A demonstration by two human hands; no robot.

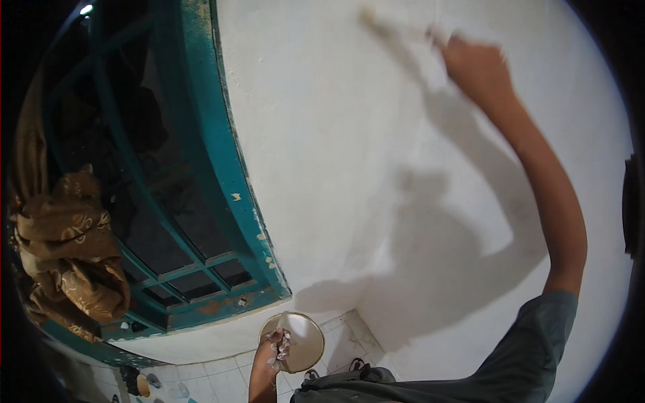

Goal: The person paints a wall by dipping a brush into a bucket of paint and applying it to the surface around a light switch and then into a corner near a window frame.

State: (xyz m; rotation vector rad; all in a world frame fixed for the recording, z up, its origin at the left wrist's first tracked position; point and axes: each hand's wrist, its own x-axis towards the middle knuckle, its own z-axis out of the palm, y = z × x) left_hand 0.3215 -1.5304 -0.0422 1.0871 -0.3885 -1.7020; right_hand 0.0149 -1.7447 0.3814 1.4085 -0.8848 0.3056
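Observation:
High on the white wall [316, 134], my right hand [477, 67] is closed around the pale handle of a paintbrush [396, 25]. The brush is blurred, its yellowish bristles pointing left against or very near the wall. Low in the view, my left hand [274, 348], spotted with white paint, is closed at the left rim of a round bucket [310, 341]. The bucket has a yellowish rim and a whitish inside. Part of its left side is hidden behind my fingers.
A teal window frame [232, 181] with chipped paint and dark panes stands left of the wall. A bunched brown curtain [74, 248] hangs there. Below are white floor tiles [225, 383], my feet [356, 365] and small objects [143, 385] at lower left. A dark object [630, 205] sits at the right edge.

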